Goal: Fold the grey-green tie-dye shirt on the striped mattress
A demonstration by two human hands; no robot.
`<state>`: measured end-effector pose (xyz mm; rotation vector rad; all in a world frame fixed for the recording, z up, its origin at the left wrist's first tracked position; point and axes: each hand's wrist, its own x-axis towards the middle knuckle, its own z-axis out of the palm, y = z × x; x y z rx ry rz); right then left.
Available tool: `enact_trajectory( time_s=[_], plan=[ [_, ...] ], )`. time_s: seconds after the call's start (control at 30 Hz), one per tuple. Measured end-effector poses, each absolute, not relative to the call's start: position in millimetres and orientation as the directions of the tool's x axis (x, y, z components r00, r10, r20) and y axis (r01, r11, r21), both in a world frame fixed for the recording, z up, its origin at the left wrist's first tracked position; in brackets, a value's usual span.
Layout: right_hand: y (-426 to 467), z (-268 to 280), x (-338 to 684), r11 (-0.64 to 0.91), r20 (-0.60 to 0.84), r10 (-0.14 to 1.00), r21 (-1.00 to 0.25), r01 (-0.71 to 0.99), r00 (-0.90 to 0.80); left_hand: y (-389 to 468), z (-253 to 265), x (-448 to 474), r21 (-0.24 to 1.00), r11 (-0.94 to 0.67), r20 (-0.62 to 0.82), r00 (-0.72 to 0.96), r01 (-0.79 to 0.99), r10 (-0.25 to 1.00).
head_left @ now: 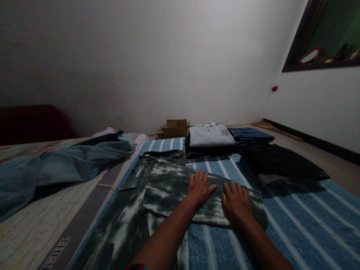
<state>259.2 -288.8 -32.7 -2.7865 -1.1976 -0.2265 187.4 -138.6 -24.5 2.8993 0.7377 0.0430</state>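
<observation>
A pair of dark green and white tie-dye trousers lies on a blue striped cloth. One leg is turned out sideways to the right, and the other runs down toward me at the left. On the sideways leg, my left hand lies flat with its fingers spread and the thumb out. My right hand rests flat on the same leg, nearer its hem, with fingers slightly apart. Neither hand grips the fabric.
Behind the trousers sits a folded grey shirt on darker clothes. Folded jeans and a black folded garment lie to the right. Loose light-blue jeans stretch across the left. A cardboard box stands by the wall.
</observation>
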Motion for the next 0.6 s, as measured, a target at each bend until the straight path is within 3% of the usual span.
enact_trajectory(
  time_s=[0.6],
  plan=[
    [-288.9,-35.7,259.5,-0.678,0.211,0.712,-0.042,0.733,0.670,-140.6,-19.6,187.9,0.125,-0.864,-0.026,0.872,0.488,0.489]
  ],
)
